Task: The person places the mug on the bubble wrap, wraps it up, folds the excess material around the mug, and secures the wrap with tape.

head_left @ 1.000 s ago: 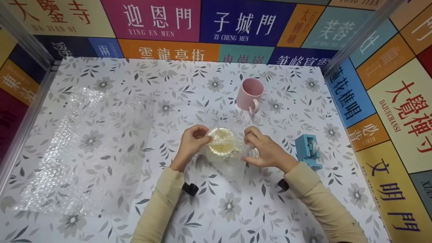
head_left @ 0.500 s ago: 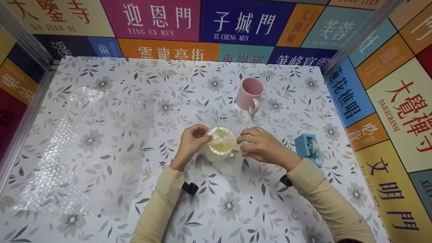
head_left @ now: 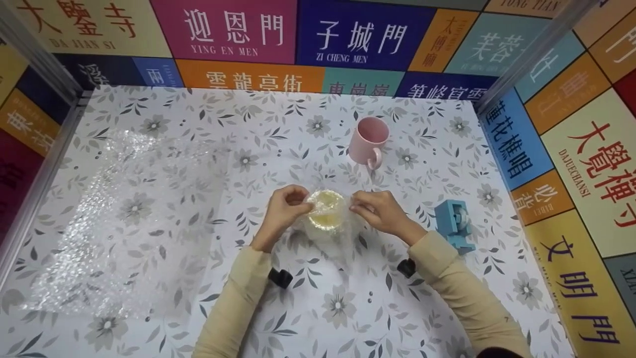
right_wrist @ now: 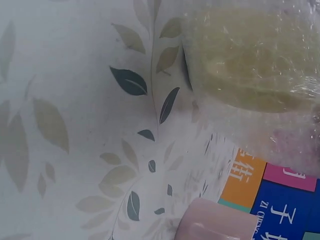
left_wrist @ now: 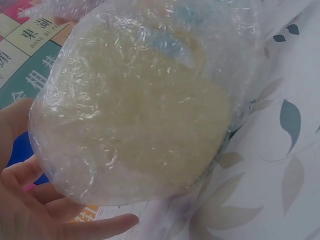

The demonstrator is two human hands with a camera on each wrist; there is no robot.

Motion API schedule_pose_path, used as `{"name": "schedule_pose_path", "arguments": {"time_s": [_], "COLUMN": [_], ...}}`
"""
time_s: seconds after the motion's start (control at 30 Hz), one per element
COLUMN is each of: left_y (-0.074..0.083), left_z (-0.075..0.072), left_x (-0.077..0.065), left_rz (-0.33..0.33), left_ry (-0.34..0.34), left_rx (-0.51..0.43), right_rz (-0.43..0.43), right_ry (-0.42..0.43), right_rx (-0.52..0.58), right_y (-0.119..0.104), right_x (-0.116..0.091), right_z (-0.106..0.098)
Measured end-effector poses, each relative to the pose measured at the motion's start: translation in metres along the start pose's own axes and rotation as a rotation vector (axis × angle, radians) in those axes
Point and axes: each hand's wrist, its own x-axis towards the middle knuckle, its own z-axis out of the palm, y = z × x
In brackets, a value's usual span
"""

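A pale yellow mug (head_left: 326, 220) stands near the middle of the table, enclosed in clear bubble wrap (head_left: 339, 248). Its handle shows faintly through the plastic in the left wrist view. My left hand (head_left: 282, 211) pinches the bubble wrap at the left of the mug's rim, thumb over the top. On the other side, my right hand (head_left: 381, 213) pinches the wrap's edge close to the rim. The right wrist view shows the wrapped yellow mug (right_wrist: 255, 60) but no fingers.
A pink mug (head_left: 368, 141) stands behind the hands, handle toward me. Right of the right hand sits a blue tape dispenser (head_left: 452, 223). A flat sheet of bubble wrap (head_left: 134, 219) covers the left of the table. Printed panels (head_left: 357, 35) wall the back and sides.
My right hand has shifted along the wrap on the mug's right, drawing its loose edge in toward the rim. My left hand stays where it was.
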Motion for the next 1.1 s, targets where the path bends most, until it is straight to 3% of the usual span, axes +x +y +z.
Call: {"name": "schedule_pose_path", "arguments": {"time_s": [0.4, 0.63, 0.9, 1.0, 1.1], "left_y": [0.0, 0.0, 0.0, 0.001, -0.008], "left_z": [0.004, 0.008, 0.007, 0.008, 0.01], "left_x": [-0.001, -0.002, -0.002, -0.002, 0.003], "left_rz": [0.047, 0.013, 0.2, 0.191, 0.177], "left_ry": [0.001, -0.002, -0.044, -0.012, 0.041], "left_rx": [0.03, 0.0, 0.081, 0.086, 0.1], "right_rz": [0.2, 0.382, 0.607, 0.627, 0.617], "right_ry": [-0.053, -0.082, -0.074, -0.069, -0.066], "right_rx": [0.081, -0.006, -0.161, -0.181, -0.153], "right_y": [0.002, -0.004, -0.014, -0.014, -0.01], "right_x": [0.009, 0.014, 0.02, 0.019, 0.017], "right_z": [0.009, 0.01, 0.009, 0.01, 0.011]}}
